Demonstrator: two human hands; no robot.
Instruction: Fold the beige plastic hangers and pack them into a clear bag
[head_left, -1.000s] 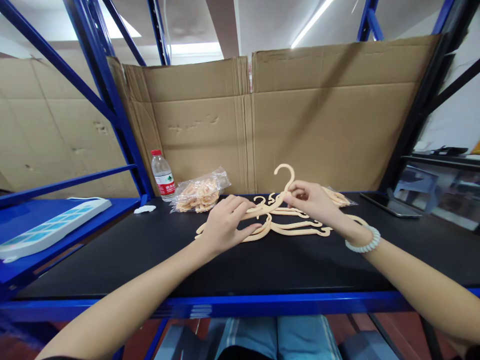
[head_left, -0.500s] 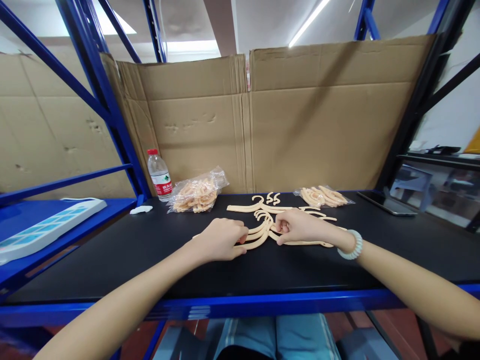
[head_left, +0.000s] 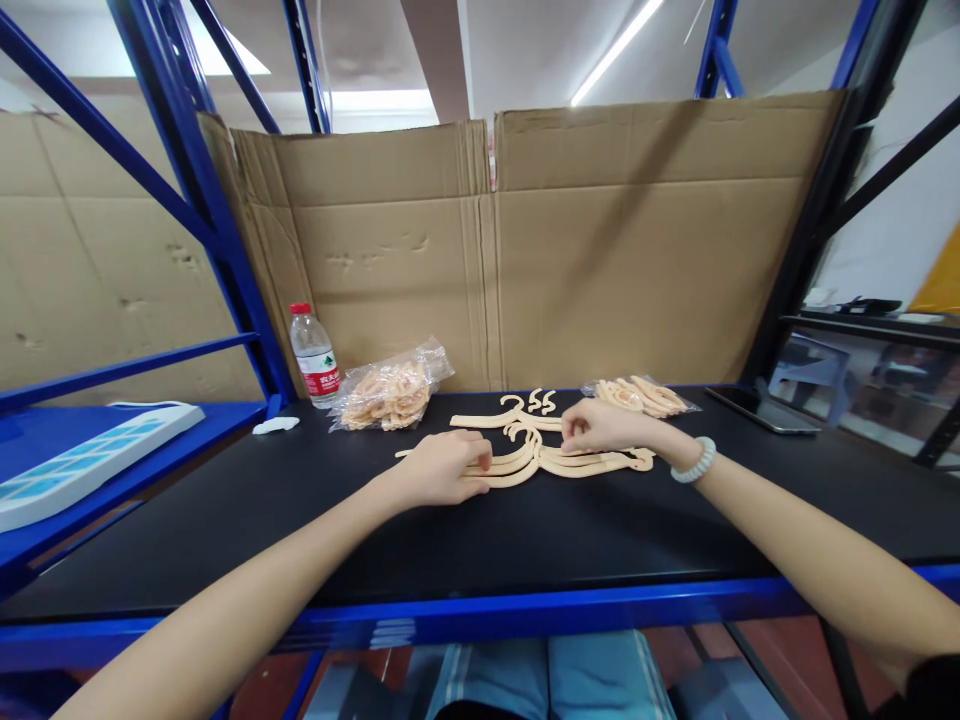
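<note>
A ceiling tube light (head_left: 616, 53) glows brightly, a diagonal shadow (head_left: 639, 190) crosses the cardboard (head_left: 570, 340), and wide-angle distortion stretches the edges.

I see a red-capped water bottle (head_left: 315, 362) at eleven o'clock. Cardboard (head_left: 645, 250) stands at twelve; a tablet (head_left: 761, 411) lies towards two.

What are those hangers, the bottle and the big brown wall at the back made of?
Hangers: probably plastic, cream-coloured and smooth; their arms look evenly rounded, as if moulded, though painted wood could look similar.
Bottle: clear, shiny plastic, it seems, because it's see-through.
Brown wall: looks like dull cardboard, with straight fold creases.
</note>
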